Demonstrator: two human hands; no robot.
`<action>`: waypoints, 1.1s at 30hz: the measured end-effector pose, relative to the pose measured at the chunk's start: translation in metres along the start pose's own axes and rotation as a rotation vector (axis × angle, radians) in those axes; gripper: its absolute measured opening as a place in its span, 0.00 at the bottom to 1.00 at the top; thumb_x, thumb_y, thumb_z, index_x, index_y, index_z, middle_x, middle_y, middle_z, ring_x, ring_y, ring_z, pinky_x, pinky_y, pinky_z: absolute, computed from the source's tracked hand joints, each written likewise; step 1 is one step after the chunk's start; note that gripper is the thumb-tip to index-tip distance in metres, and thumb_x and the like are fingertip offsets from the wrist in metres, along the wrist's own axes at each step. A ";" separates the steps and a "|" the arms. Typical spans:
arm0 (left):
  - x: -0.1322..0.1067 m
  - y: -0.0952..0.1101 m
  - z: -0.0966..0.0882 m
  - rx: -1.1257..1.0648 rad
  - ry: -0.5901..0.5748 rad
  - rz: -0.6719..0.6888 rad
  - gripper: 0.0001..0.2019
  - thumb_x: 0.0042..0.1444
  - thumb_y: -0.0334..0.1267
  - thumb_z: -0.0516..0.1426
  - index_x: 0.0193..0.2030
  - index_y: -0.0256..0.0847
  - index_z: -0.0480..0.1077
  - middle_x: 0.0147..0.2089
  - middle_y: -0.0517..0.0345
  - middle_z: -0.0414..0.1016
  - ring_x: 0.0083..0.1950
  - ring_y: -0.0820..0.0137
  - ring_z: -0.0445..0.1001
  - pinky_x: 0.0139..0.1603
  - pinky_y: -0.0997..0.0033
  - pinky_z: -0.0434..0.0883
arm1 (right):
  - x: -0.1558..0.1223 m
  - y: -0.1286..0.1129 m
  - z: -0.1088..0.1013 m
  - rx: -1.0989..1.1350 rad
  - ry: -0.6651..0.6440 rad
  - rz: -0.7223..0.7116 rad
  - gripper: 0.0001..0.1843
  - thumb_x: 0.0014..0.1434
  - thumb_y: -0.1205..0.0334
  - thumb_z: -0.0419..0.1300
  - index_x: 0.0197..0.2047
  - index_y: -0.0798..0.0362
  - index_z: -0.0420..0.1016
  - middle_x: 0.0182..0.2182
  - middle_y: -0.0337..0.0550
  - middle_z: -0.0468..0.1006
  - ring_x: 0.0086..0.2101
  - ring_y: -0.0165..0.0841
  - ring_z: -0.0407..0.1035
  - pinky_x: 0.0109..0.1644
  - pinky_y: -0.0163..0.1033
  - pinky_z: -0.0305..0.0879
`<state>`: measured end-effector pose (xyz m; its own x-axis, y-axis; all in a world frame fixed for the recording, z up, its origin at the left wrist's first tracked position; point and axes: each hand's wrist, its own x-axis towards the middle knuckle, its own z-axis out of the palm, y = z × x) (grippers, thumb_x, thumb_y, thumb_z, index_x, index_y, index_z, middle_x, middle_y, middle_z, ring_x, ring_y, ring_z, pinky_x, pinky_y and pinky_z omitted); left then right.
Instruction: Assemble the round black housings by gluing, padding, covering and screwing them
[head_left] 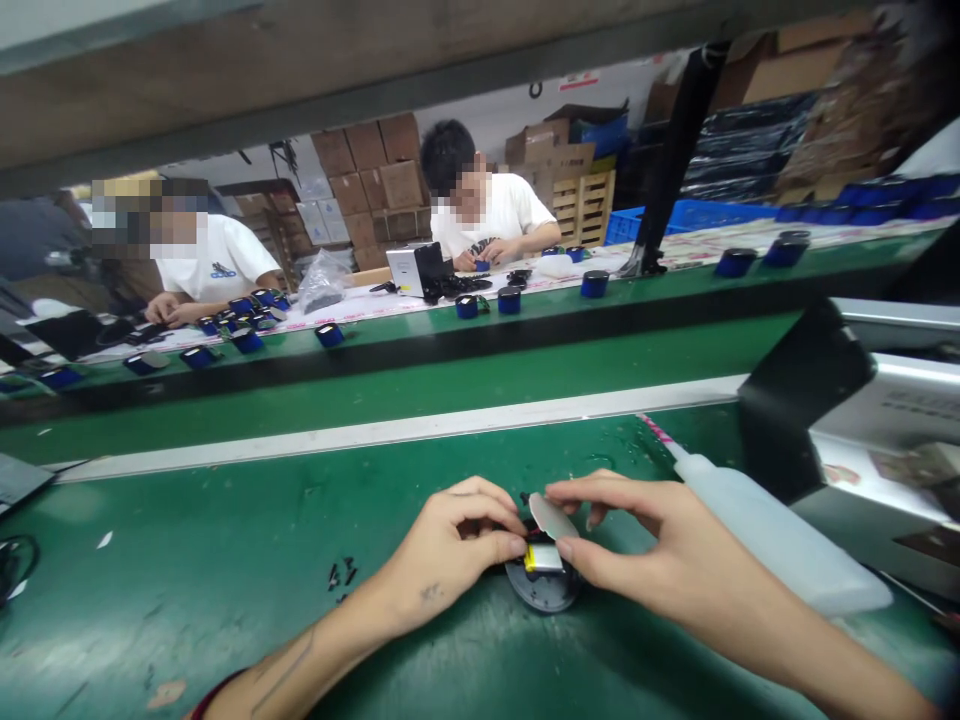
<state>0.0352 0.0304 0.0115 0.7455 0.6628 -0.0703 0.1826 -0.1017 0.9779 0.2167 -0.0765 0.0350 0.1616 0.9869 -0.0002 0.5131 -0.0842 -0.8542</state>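
Head view, right hand [626, 525]: here it is, coming in from the right, thumb and fingertips pinching the pale disc [553, 517].
Pale disc: tilted up over the back of the round dark case [547, 598], just behind the battery.
Left hand [457, 535]: right in close, thumb and fingertips together at the case's left side; whether they grip the case or something in it, one cannot tell.
Round dark case: down on the green bench [247, 580], between the two hands, its front rim in plain sight.
Battery [547, 558]: flat, silver, yellow at its left end, sitting in the case beside the left thumb.
Black bits [343, 573]: a small scatter, left of the left hand.
Bottle [772, 530]: whitish, lying beyond the right forearm, pink-marked nozzle [655, 430] pointing away.
Across the way: two co-workers in white shirts [491, 215], blue round parts [595, 285] strung out before them.
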 end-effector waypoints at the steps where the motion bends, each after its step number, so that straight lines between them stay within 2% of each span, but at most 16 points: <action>1: 0.004 -0.001 -0.001 -0.027 -0.018 -0.053 0.05 0.47 0.31 0.65 0.33 0.39 0.78 0.31 0.62 0.72 0.30 0.75 0.67 0.33 0.74 0.65 | 0.000 0.000 -0.001 0.010 -0.010 0.008 0.15 0.53 0.53 0.61 0.44 0.46 0.80 0.42 0.39 0.79 0.42 0.38 0.73 0.45 0.39 0.71; 4: 0.016 -0.004 -0.006 -0.096 -0.113 -0.209 0.17 0.44 0.35 0.67 0.43 0.37 0.77 0.21 0.66 0.69 0.18 0.79 0.61 0.19 0.77 0.61 | -0.001 0.007 -0.003 0.019 -0.038 -0.018 0.15 0.53 0.55 0.63 0.45 0.45 0.80 0.41 0.37 0.79 0.42 0.36 0.73 0.45 0.36 0.71; 7: 0.024 -0.002 -0.009 -0.201 -0.232 -0.362 0.23 0.42 0.33 0.66 0.48 0.35 0.75 0.25 0.59 0.76 0.19 0.74 0.70 0.16 0.77 0.67 | -0.001 0.018 -0.003 -0.015 -0.081 -0.190 0.15 0.55 0.59 0.64 0.47 0.42 0.78 0.44 0.35 0.78 0.45 0.33 0.72 0.50 0.34 0.70; 9: 0.027 0.001 -0.008 -0.264 -0.278 -0.441 0.21 0.40 0.31 0.64 0.46 0.33 0.76 0.25 0.56 0.78 0.18 0.72 0.72 0.16 0.76 0.70 | -0.001 0.023 -0.003 -0.060 -0.113 -0.357 0.14 0.57 0.61 0.64 0.47 0.44 0.78 0.45 0.37 0.78 0.47 0.33 0.71 0.53 0.34 0.69; 11: 0.029 0.003 -0.004 -0.312 -0.280 -0.496 0.16 0.39 0.30 0.63 0.39 0.31 0.78 0.21 0.57 0.76 0.15 0.74 0.70 0.12 0.79 0.68 | -0.001 0.024 -0.004 -0.100 -0.152 -0.493 0.11 0.59 0.63 0.62 0.46 0.47 0.79 0.44 0.41 0.78 0.48 0.35 0.71 0.53 0.36 0.69; 14: 0.028 0.002 0.003 -0.375 -0.251 -0.549 0.13 0.35 0.27 0.62 0.33 0.32 0.77 0.17 0.61 0.74 0.12 0.77 0.65 0.08 0.83 0.62 | 0.000 0.021 -0.006 -0.134 -0.231 -0.581 0.11 0.59 0.67 0.61 0.44 0.47 0.80 0.44 0.43 0.79 0.47 0.37 0.72 0.51 0.37 0.71; 16: 0.025 0.000 0.005 -0.416 -0.250 -0.561 0.13 0.35 0.26 0.63 0.33 0.33 0.77 0.20 0.60 0.76 0.13 0.78 0.67 0.09 0.83 0.64 | -0.001 0.021 -0.008 -0.161 -0.256 -0.585 0.12 0.58 0.67 0.62 0.45 0.47 0.80 0.45 0.43 0.78 0.48 0.38 0.71 0.51 0.39 0.72; 19: 0.019 -0.003 0.003 -0.490 -0.280 -0.545 0.15 0.38 0.28 0.65 0.38 0.33 0.77 0.30 0.56 0.79 0.17 0.75 0.72 0.14 0.79 0.71 | -0.003 0.023 -0.010 -0.183 -0.194 -0.538 0.12 0.58 0.65 0.63 0.46 0.47 0.80 0.47 0.44 0.78 0.48 0.39 0.72 0.51 0.40 0.73; 23: 0.013 -0.007 0.001 -0.539 -0.302 -0.478 0.17 0.41 0.29 0.65 0.42 0.32 0.77 0.28 0.54 0.78 0.18 0.73 0.73 0.16 0.77 0.73 | -0.005 0.023 -0.010 -0.111 -0.058 -0.496 0.11 0.56 0.63 0.64 0.43 0.46 0.81 0.43 0.42 0.80 0.43 0.34 0.76 0.48 0.32 0.74; 26: 0.009 -0.009 0.007 -0.499 -0.269 -0.367 0.15 0.44 0.30 0.65 0.42 0.33 0.75 0.32 0.52 0.80 0.17 0.74 0.74 0.15 0.78 0.71 | -0.002 0.019 -0.009 -0.030 -0.002 -0.427 0.08 0.54 0.63 0.66 0.38 0.46 0.82 0.40 0.40 0.81 0.40 0.31 0.77 0.45 0.27 0.73; 30: 0.002 -0.013 0.017 -0.365 -0.154 -0.272 0.08 0.51 0.34 0.62 0.38 0.33 0.75 0.20 0.59 0.75 0.18 0.72 0.74 0.17 0.80 0.70 | -0.001 0.014 -0.006 0.105 0.023 -0.281 0.04 0.52 0.61 0.67 0.34 0.47 0.82 0.38 0.40 0.81 0.39 0.33 0.77 0.45 0.28 0.74; 33: 0.000 -0.012 0.018 -0.280 -0.136 -0.260 0.08 0.51 0.35 0.62 0.36 0.33 0.77 0.22 0.58 0.75 0.18 0.77 0.71 0.19 0.81 0.70 | -0.004 0.016 -0.005 0.161 -0.003 -0.232 0.04 0.52 0.59 0.67 0.34 0.45 0.81 0.39 0.38 0.81 0.40 0.32 0.77 0.46 0.27 0.73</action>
<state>0.0450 0.0182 -0.0041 0.7786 0.5339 -0.3298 0.2089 0.2751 0.9384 0.2285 -0.0829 0.0238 0.0528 0.9777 0.2032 0.3953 0.1664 -0.9034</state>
